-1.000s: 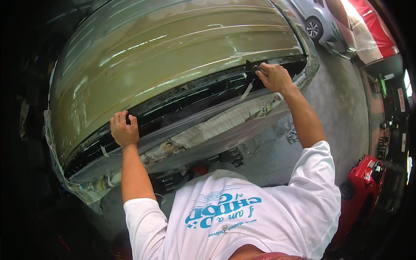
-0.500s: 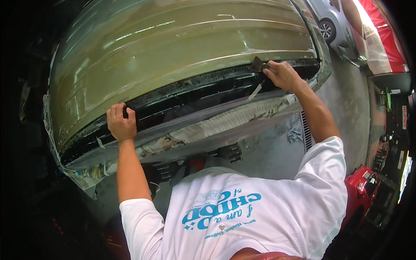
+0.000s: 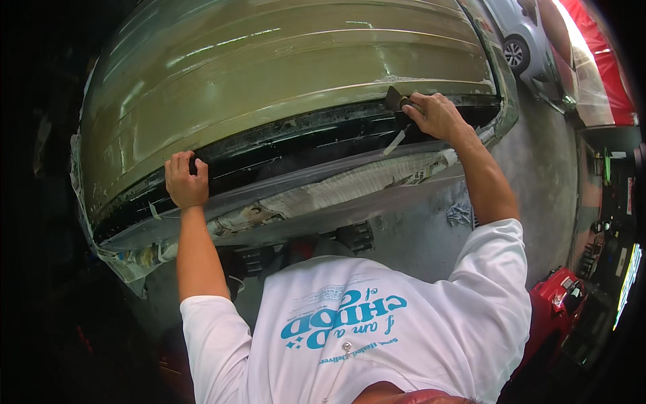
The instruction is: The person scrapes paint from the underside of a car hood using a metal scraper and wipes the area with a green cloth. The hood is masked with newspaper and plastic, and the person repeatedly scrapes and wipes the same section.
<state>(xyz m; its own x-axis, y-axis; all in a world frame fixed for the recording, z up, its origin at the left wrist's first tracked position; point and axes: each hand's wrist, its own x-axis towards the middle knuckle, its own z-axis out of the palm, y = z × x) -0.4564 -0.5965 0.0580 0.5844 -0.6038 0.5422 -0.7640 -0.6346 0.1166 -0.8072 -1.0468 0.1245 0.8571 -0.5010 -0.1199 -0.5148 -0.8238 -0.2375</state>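
Note:
My right hand (image 3: 441, 116) is closed round the handle of a scraper (image 3: 393, 99) with a dark flat blade. The blade lies at the border between the olive-toned vehicle roof (image 3: 282, 74) and the black strip (image 3: 289, 143) along its near edge. Farther left, my left hand (image 3: 186, 180) rests on the same strip with bent fingers. Something dark shows between its thumb and fingers, too hidden to name. A short piece of pale tape (image 3: 394, 142) sticks to the black side below the scraper.
Masking paper (image 3: 336, 180) and clear plastic film hang along the roof's near side. A silver car (image 3: 531, 50) stands at the far right beside a red cover (image 3: 599, 47). A red vehicle (image 3: 555, 296) is at the lower right. Crumpled material (image 3: 459, 214) lies on the floor.
The scraper in my right hand has shifted slightly left along the roof's edge. My left hand stays at about the same spot. The whole view has moved a little.

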